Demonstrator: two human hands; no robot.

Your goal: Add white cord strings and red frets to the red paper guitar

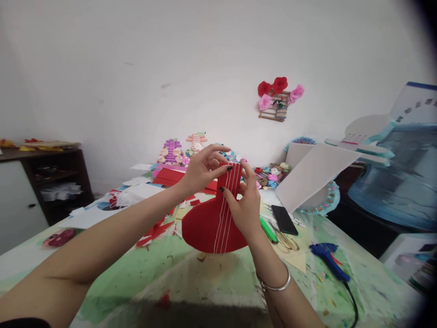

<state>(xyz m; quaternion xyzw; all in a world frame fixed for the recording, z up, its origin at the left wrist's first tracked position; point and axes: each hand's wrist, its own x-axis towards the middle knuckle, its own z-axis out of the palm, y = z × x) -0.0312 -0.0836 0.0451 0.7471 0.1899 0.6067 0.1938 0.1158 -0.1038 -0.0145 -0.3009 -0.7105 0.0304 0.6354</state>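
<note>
A red card cutout (202, 228) shaped like a stringed instrument stands before me, with a rounded body and a narrow neck. Several white strings run down its front from the top of the neck to the lower edge. My right hand (248, 207) grips the right side of the neck, its thumb across the front. At the neck's top left, my left hand (204, 166) has its thumb pressed near the string ends, fingers curled above. Whether it pinches the card or a string there is hard to make out. The backs of both grips are hidden.
A blue glue gun (330, 260), gold-handled scissors (287, 240), a black phone (284, 219) and a green marker or cutter (268, 229) lie right. Red scraps (155, 232) and white sheets (99, 216) lie left. A water jug (396, 177) stands far right.
</note>
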